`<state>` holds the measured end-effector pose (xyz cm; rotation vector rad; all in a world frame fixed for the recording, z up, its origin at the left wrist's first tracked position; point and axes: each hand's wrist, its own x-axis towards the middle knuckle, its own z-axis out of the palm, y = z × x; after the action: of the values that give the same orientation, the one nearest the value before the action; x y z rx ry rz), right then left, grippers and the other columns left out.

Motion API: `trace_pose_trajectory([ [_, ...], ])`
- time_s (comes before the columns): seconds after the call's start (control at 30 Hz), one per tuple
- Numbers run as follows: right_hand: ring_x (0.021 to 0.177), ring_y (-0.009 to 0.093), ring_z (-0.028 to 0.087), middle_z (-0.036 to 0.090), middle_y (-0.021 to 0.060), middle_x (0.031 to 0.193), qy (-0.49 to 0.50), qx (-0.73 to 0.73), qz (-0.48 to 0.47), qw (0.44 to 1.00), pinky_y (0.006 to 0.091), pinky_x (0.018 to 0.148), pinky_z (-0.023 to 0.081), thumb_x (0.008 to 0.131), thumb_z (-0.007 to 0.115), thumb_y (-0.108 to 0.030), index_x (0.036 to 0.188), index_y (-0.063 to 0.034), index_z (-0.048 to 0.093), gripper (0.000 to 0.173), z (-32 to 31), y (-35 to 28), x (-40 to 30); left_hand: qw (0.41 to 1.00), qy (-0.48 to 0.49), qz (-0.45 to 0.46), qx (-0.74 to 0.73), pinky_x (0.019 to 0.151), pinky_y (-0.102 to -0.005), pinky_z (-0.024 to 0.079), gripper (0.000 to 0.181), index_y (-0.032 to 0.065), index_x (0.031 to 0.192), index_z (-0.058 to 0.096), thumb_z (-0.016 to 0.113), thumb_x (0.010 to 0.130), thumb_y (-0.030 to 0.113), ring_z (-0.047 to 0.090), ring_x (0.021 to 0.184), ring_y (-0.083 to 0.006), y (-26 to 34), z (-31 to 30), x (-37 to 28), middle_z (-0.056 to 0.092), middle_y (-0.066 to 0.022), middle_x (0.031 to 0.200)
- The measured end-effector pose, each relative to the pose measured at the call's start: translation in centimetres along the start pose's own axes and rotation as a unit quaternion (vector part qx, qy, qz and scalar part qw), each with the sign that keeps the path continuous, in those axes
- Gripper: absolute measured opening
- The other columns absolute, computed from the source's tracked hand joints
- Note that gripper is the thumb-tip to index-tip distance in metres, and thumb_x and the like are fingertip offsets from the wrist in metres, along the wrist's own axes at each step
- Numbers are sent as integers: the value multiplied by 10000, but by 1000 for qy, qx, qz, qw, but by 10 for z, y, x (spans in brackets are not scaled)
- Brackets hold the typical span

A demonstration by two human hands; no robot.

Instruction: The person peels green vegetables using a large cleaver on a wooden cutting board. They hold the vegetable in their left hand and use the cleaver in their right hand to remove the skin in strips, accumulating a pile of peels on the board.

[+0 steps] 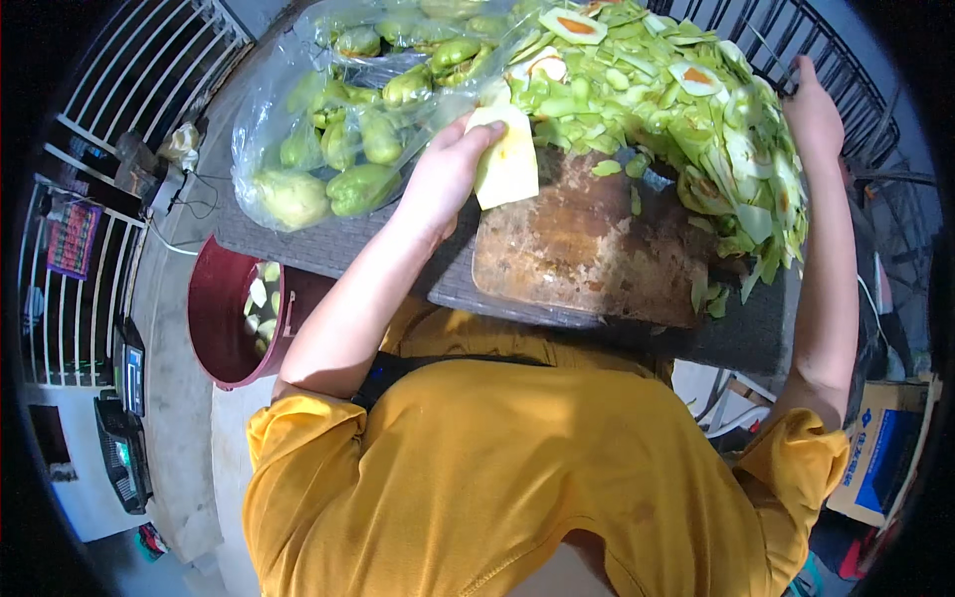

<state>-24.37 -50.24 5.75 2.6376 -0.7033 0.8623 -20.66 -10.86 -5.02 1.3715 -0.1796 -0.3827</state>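
Observation:
My left hand [448,168] grips a flat, pale yellow piece [509,168] with straight edges, perhaps cut vegetable flesh, over the left edge of a worn wooden cutting board [589,239]. Chayotes [363,189] lie in a clear plastic bag [257,142] to the left. Behind the board and along its right side, a large heap of green peels [664,97] includes pale slices with orange-brown centres. My right hand [817,112] is raised beyond the heap's right side, beside a dark metal rack. A thin, dark item seems to be at its fingers, but the grip is unclear.
The dark table [328,246] carries the bag, board and peels. Off its left front edge stands a dark red bucket [205,313] with pale pieces inside. The metal rack [858,82] is at the back right, and a cardboard box [869,455] lower right.

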Motion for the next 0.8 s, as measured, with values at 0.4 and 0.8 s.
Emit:
trace_pose_trajectory([
  [0.4,919,381,606,620,231,1000,-25,16,-66,997,464,758,473,801,467,-29,1268,-117,424,477,43,34,-2,984,90,151,0,704,-299,552,458,26,1243,444,638,832,85,610,926,-193,34,-70,-9,574,-115,1066],
  [0.8,918,412,585,606,263,970,-1,61,-74,995,485,774,457,790,527,-60,1248,-64,436,466,63,56,-4,475,656,-65,583,973,-439,390,706,24,1299,422,699,773,405,492,1134,-374,22,-464,-173,511,-208,1241],
])
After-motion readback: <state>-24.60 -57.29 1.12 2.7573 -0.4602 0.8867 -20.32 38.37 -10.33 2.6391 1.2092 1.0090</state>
